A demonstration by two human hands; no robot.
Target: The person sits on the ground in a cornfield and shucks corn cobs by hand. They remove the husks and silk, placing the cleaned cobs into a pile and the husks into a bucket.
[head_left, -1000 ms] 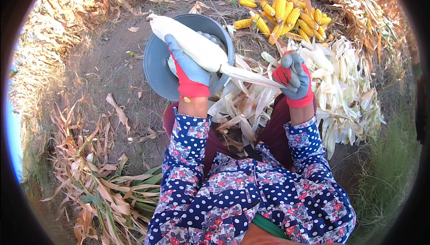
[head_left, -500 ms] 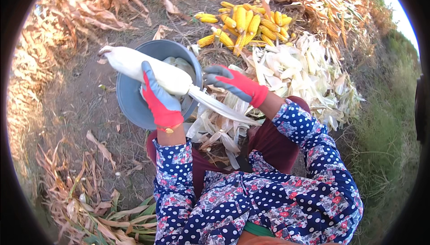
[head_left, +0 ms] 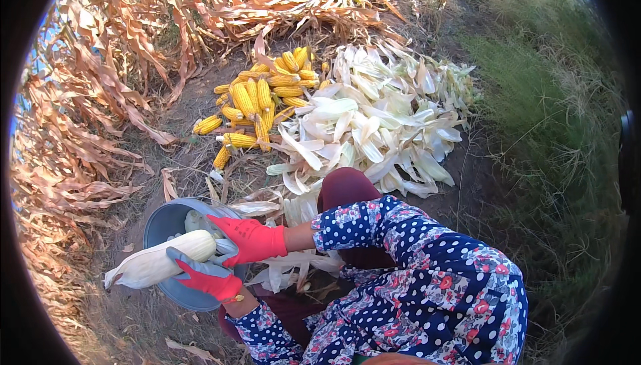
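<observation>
An ear of corn (head_left: 157, 261) in its pale husk lies slantwise over a grey bucket (head_left: 177, 211). My left hand (head_left: 205, 277), in a red and grey glove, is wrapped round the ear from below. At the ear's right end my right hand (head_left: 250, 239), gloved the same way, is closed on the pale husk (head_left: 226, 248) there; its fingertips are partly hidden. Inside the bucket, behind the ear, more pale husked ears (head_left: 195, 221) show in part.
Beyond the bucket lies a heap of bare yellow cobs (head_left: 254, 98). To its right spreads a large pile of stripped husks (head_left: 374, 118). Dry corn stalks (head_left: 100, 118) stand at the left, and green grass (head_left: 547, 104) grows at the right. My bent knee (head_left: 347, 188) is beside the husks.
My right hand has come across to the ear's right end and closed on it. My left hand still holds the ear. The view has turned, so the bucket now appears lower and further left.
</observation>
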